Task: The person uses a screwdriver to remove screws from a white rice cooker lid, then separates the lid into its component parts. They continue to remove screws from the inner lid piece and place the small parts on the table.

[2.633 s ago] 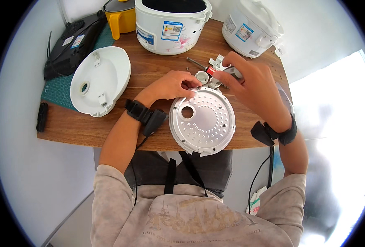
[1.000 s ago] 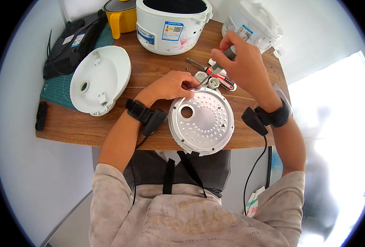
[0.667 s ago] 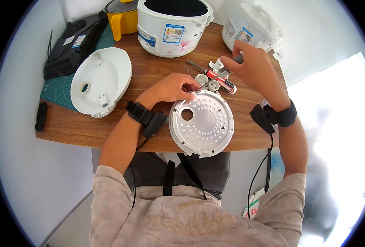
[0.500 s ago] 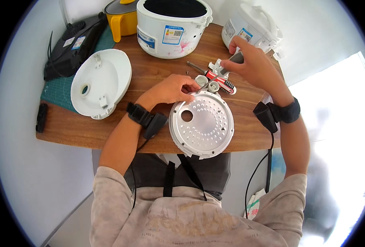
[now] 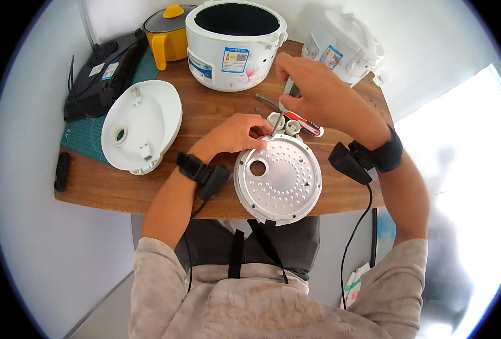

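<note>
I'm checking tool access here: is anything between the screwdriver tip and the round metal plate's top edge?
Nothing visible blocks it. The right hand holds the screwdriver down at the perforated metal plate; the left hand steadies the rim beside the tip, not across it.

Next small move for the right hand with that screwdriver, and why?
Probably seat the tip and turn. The right hand holds a screwdriver upright, tip down at the top rim of the perforated metal plate, where the left hand steadies the rim. Whether the tip is on a screw cannot be told.
</note>
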`<act>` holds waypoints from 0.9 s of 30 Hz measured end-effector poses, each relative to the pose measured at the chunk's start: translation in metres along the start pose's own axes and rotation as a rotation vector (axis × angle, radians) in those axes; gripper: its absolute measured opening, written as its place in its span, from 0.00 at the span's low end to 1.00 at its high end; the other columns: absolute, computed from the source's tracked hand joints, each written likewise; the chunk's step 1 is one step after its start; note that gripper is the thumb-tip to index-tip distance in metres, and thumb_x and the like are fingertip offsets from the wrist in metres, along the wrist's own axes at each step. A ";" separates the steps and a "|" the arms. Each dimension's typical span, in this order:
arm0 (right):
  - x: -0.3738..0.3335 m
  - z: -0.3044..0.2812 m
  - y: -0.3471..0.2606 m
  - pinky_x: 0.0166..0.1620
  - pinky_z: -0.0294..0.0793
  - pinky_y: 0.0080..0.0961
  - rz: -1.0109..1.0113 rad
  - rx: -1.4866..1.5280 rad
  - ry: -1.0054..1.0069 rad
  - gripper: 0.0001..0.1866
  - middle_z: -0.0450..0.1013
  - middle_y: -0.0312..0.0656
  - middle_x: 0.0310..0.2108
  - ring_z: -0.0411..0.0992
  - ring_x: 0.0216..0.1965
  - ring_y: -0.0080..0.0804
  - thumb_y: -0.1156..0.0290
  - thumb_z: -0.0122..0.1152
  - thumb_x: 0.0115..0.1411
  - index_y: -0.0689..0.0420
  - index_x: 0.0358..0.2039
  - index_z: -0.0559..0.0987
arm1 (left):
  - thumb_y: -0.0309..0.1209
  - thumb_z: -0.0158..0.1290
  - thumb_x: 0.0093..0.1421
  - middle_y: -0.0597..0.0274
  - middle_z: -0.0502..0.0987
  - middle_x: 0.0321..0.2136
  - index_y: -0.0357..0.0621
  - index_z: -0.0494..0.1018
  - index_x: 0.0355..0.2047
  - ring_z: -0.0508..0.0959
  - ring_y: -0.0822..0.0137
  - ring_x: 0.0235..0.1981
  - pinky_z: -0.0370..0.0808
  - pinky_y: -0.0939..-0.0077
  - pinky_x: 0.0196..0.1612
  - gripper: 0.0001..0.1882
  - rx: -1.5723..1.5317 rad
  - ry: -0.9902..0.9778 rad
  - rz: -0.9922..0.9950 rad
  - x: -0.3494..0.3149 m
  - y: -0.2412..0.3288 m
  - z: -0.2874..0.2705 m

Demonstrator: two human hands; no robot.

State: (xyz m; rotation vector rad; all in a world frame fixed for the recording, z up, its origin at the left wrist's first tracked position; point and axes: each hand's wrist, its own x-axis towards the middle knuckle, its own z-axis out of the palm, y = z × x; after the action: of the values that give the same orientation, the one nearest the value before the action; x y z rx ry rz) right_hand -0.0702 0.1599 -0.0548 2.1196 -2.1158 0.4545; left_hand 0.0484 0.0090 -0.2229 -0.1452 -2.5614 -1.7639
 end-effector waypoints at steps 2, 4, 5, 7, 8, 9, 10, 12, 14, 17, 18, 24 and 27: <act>0.003 -0.004 -0.007 0.40 0.73 0.47 0.079 -0.048 -0.042 0.19 0.74 0.52 0.32 0.74 0.40 0.56 0.71 0.66 0.55 0.60 0.41 0.67 | 0.24 0.65 0.54 0.58 0.80 0.41 0.37 0.78 0.47 0.80 0.67 0.42 0.78 0.72 0.51 0.19 -0.017 0.021 0.021 -0.001 -0.004 0.000; 0.005 -0.015 -0.014 0.38 0.73 0.48 0.250 -0.108 -0.158 0.19 0.76 0.52 0.30 0.75 0.36 0.56 0.69 0.66 0.56 0.61 0.41 0.67 | 0.25 0.66 0.54 0.58 0.81 0.41 0.37 0.78 0.47 0.80 0.67 0.42 0.78 0.72 0.50 0.19 -0.038 0.033 0.021 -0.002 -0.005 0.000; 0.004 -0.012 -0.009 0.37 0.73 0.48 0.173 -0.090 -0.082 0.19 0.76 0.52 0.30 0.75 0.35 0.56 0.68 0.66 0.55 0.61 0.41 0.67 | 0.25 0.66 0.53 0.58 0.81 0.41 0.37 0.78 0.47 0.80 0.67 0.42 0.78 0.72 0.50 0.20 -0.051 0.034 0.011 -0.001 -0.003 0.000; 0.003 0.001 0.007 0.35 0.73 0.48 0.019 -0.057 0.071 0.19 0.76 0.53 0.28 0.75 0.32 0.57 0.67 0.67 0.55 0.61 0.41 0.68 | 0.25 0.66 0.54 0.57 0.81 0.41 0.37 0.77 0.48 0.80 0.67 0.42 0.78 0.72 0.50 0.20 -0.068 0.035 0.000 0.000 -0.001 0.001; 0.004 0.004 0.012 0.35 0.72 0.45 0.039 -0.048 0.082 0.19 0.76 0.51 0.27 0.75 0.31 0.55 0.67 0.67 0.56 0.60 0.41 0.68 | 0.25 0.66 0.54 0.57 0.81 0.40 0.38 0.77 0.48 0.79 0.67 0.42 0.78 0.72 0.50 0.20 -0.072 0.034 -0.002 0.000 -0.001 0.001; 0.006 0.007 0.016 0.35 0.71 0.43 0.060 -0.039 0.094 0.19 0.75 0.50 0.26 0.74 0.30 0.53 0.66 0.67 0.56 0.59 0.40 0.68 | 0.25 0.66 0.54 0.57 0.81 0.40 0.38 0.77 0.48 0.79 0.67 0.43 0.78 0.72 0.50 0.21 -0.076 0.034 -0.004 0.001 0.000 0.001; 0.010 0.009 0.014 0.34 0.70 0.41 0.077 -0.022 0.103 0.18 0.74 0.48 0.25 0.74 0.30 0.51 0.66 0.68 0.57 0.58 0.40 0.68 | 0.25 0.66 0.54 0.57 0.81 0.40 0.38 0.77 0.48 0.79 0.67 0.43 0.78 0.71 0.50 0.21 -0.072 0.030 -0.011 0.000 0.000 0.000; 0.015 0.004 0.009 0.35 0.72 0.45 0.172 0.049 0.029 0.20 0.75 0.53 0.28 0.75 0.32 0.55 0.66 0.68 0.55 0.61 0.41 0.69 | 0.25 0.66 0.54 0.57 0.80 0.40 0.37 0.77 0.48 0.79 0.67 0.43 0.78 0.71 0.50 0.20 -0.063 0.023 -0.023 -0.001 0.000 -0.001; 0.016 0.005 0.003 0.36 0.73 0.47 0.182 0.078 0.016 0.22 0.76 0.56 0.29 0.75 0.33 0.57 0.65 0.69 0.55 0.63 0.42 0.69 | 0.25 0.66 0.54 0.57 0.80 0.40 0.37 0.77 0.47 0.79 0.66 0.43 0.78 0.71 0.50 0.20 -0.053 0.025 -0.008 -0.002 0.000 -0.002; 0.013 0.008 0.002 0.36 0.73 0.47 0.145 0.034 0.052 0.21 0.76 0.57 0.28 0.76 0.33 0.58 0.64 0.68 0.56 0.63 0.42 0.70 | 0.25 0.66 0.54 0.57 0.80 0.40 0.36 0.76 0.47 0.79 0.66 0.43 0.78 0.71 0.50 0.20 -0.048 0.024 0.001 -0.002 0.003 -0.001; 0.012 0.008 0.001 0.36 0.74 0.48 0.173 0.010 0.043 0.21 0.76 0.57 0.27 0.76 0.33 0.58 0.64 0.68 0.56 0.63 0.42 0.71 | 0.25 0.66 0.54 0.57 0.80 0.40 0.36 0.76 0.47 0.80 0.66 0.43 0.78 0.71 0.50 0.19 -0.049 0.022 0.001 -0.001 0.005 -0.001; 0.013 0.007 -0.004 0.37 0.74 0.49 0.183 -0.114 0.038 0.19 0.76 0.55 0.24 0.76 0.31 0.58 0.62 0.67 0.57 0.61 0.40 0.72 | 0.24 0.66 0.54 0.56 0.81 0.40 0.36 0.76 0.47 0.80 0.66 0.42 0.78 0.71 0.50 0.20 -0.023 0.032 -0.004 -0.001 0.001 0.000; 0.013 0.004 -0.005 0.35 0.74 0.47 0.103 -0.024 0.013 0.18 0.76 0.55 0.24 0.76 0.31 0.57 0.64 0.67 0.56 0.59 0.41 0.72 | 0.25 0.66 0.53 0.56 0.81 0.40 0.36 0.76 0.47 0.80 0.66 0.43 0.78 0.72 0.50 0.20 -0.032 0.026 0.000 0.001 0.001 0.000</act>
State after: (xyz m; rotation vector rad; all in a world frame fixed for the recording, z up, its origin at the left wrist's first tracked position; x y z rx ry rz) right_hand -0.0648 0.1463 -0.0541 1.9961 -2.2197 0.4502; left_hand 0.0480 0.0097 -0.2219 -0.1219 -2.5171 -1.7951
